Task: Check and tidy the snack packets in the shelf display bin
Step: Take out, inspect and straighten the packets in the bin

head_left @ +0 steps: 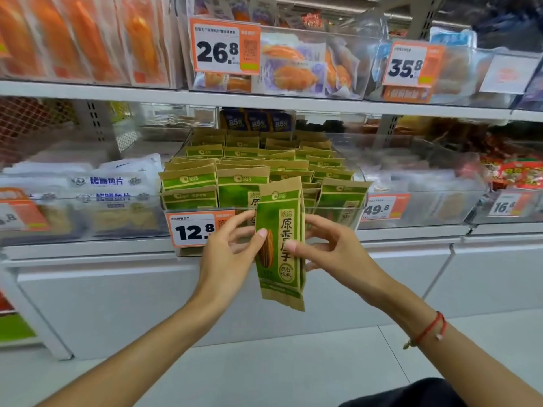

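Obs.: one green-and-kraft snack packet is held upright in front of the clear display bin, out of the bin, below its front edge. Both hands are on it

Left hand: thumb on the packet's front face at the seed picture, fingers curled behind its left edge; pinching grip. Right hand: thumb tip on the front face near the middle of the printed characters, fingers curled behind the right edge; also pinching. One red cord bracelet sits on the right wrist

Bin contents: many packets of the same design standing in rows, front to back. About four columns across at the front; the exact total cannot be counted, since the rear rows overlap. Three dark blue packs marked 85% stand behind the bin

Price tags legible, five: 12.8 on the bin's front, partly covered by the left hand; 26.8 and 35.8 on the upper shelf; 49.8 and a partly cut 16 to the right on the same shelf as the bin

Left neighbour bin holds white fish-slice packs; two printed labels readable
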The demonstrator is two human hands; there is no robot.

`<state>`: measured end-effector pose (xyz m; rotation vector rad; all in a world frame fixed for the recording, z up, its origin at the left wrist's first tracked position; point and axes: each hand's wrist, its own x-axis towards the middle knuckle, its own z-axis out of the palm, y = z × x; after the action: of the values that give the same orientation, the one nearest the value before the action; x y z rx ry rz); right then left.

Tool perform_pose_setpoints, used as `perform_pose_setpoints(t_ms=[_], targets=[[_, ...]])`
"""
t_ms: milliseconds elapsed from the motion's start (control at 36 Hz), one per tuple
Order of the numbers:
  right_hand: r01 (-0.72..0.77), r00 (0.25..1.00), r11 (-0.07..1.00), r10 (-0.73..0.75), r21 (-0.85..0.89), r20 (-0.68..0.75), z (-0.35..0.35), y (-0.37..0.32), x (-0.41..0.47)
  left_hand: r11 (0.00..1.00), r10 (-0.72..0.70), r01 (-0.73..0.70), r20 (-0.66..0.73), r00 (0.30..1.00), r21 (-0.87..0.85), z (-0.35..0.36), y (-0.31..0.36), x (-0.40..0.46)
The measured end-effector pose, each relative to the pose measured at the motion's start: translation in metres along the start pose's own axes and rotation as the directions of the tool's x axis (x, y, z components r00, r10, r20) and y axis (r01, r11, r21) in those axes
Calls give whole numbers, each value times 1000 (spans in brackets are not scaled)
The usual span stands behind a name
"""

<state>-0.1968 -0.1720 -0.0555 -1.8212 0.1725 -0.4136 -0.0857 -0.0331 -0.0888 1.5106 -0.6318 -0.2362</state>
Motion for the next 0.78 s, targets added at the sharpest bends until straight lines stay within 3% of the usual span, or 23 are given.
perform_pose_setpoints(t_ms=[278,556,778], targets=[[20,994,994,-9,106,-108,2,-2,0,997,-69,71,203,977,-7,3,6,-3],[52,996,998,-54,-24,-68,5,2,-2,995,-73,60,190,979,74,-1,-1,3],[77,997,997,-77,11,2,4,-7,-3,997,-76,80,193,978,-10,-2,-1,2]])
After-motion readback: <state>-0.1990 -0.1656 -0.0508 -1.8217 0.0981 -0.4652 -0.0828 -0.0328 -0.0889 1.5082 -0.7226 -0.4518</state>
